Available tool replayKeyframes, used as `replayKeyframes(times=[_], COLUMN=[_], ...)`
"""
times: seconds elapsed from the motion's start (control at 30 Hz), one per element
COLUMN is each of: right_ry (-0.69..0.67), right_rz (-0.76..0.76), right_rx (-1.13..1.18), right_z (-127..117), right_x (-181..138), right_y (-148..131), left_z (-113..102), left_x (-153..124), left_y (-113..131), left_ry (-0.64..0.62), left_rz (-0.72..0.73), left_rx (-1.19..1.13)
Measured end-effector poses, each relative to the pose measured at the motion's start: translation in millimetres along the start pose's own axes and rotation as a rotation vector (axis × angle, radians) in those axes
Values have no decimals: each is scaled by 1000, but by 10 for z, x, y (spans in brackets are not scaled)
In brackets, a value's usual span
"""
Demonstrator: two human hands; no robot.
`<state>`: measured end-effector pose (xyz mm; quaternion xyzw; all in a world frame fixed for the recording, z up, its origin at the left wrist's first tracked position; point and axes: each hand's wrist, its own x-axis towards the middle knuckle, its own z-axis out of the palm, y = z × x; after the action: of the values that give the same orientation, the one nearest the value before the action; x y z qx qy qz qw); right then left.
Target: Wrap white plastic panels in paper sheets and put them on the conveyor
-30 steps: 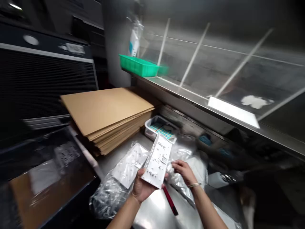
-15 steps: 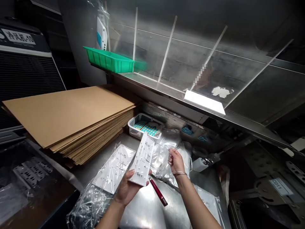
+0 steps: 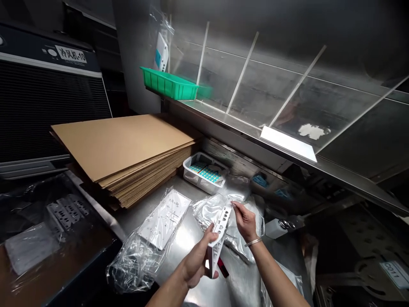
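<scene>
My left hand (image 3: 197,263) grips a white perforated metal plate (image 3: 219,236) by its near end, turned edge-on above the steel bench. My right hand (image 3: 244,221) pinches the edge of a clear plastic bag (image 3: 209,209) at the plate's far end. A second white plate inside a clear bag (image 3: 164,218) lies flat on the bench to the left. A dark red pen (image 3: 223,272) lies on the bench under the held plate, mostly hidden.
A stack of brown cardboard sheets (image 3: 128,145) fills the left of the bench. A small white tray of blue-dotted labels (image 3: 204,172) sits behind the bags. A green tray (image 3: 169,84) rests on the upper shelf. Bagged plates (image 3: 57,217) lie at lower left.
The left hand has turned the plate from face-up to edge-on and lowered it. The right hand has taken the bag's edge at the plate's tip. The view has shifted.
</scene>
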<state>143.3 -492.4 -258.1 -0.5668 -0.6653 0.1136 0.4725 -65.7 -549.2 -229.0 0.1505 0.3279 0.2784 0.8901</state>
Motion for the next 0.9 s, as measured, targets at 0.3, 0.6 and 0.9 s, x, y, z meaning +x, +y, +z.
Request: replayKeyframes(times=[0.3, 0.6, 0.9], right_ry=[-544, -820, -878], right_rz=[-202, -270, 94], right_rx=[74, 241, 811], right_z=[60, -403, 108], right_x=[-7, -279, -1119], right_y=[-1163, -2009, -1609], left_z=[44, 55, -348], left_x=[-162, -332, -327], left_y=[89, -145, 129], left_ry=[-97, -176, -51], left_rz=[114, 158, 270], left_rx=[-555, -674, -231])
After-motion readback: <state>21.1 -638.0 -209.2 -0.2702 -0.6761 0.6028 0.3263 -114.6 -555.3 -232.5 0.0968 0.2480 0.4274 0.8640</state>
